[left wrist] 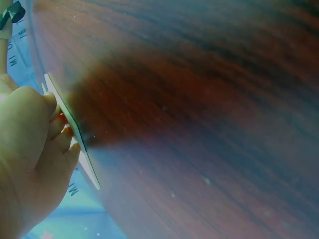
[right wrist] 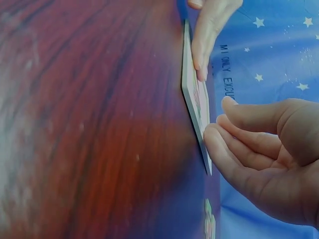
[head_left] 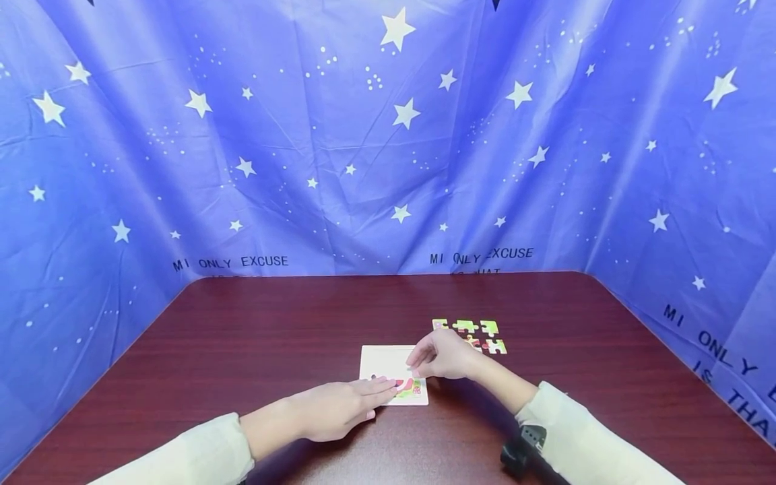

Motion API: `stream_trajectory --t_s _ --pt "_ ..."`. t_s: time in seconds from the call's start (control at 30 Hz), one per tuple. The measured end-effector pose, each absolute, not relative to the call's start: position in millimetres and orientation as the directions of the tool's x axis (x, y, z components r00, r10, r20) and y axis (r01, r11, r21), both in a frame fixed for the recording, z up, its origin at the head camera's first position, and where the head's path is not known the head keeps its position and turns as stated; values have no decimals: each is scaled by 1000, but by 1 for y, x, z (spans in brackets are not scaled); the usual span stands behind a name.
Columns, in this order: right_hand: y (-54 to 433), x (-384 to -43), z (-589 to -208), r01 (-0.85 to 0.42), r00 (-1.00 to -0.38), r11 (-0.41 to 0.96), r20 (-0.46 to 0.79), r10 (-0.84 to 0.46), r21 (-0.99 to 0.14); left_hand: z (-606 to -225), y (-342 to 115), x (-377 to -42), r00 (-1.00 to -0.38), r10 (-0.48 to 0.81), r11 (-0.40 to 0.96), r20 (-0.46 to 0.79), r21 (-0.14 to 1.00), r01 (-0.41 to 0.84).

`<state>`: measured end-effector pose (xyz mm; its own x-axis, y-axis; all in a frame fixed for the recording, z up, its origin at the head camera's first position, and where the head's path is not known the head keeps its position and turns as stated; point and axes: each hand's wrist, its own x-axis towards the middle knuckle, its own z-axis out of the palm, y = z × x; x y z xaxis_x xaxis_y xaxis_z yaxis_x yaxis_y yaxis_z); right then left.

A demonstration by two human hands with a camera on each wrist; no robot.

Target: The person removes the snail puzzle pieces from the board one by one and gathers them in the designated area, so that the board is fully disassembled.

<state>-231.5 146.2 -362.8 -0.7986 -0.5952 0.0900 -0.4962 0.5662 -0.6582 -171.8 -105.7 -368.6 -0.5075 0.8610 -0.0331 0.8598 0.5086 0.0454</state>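
Note:
A small white-framed jigsaw board [head_left: 376, 360] lies on the table, with a colourful picture section in its near part and bare white beyond. My left hand [head_left: 327, 409] rests on it from the left, straight fingers over the picture and partly hiding it. From the right, my right hand [head_left: 447, 355] reaches over the board's right side with bent fingers. In the right wrist view its fingertips [right wrist: 212, 133] are right at the board's edge; thumb and fingers stand apart, with nothing seen between them. Behind that hand lie several loose green jigsaw pieces [head_left: 465, 326], some partly hidden.
The dark red wooden table [head_left: 254, 337] carries the board and pieces. A blue curtain [head_left: 339, 135] with white stars hangs along its back and sides. A black wrist device [head_left: 523, 450] sits at the right sleeve.

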Motion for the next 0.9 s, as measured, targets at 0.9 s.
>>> stream_trajectory --t_s 0.9 --pt "129 -223 -363 -593 -764 614 125 -633 -521 -363 -108 -168 -545 837 547 -43 77 834"
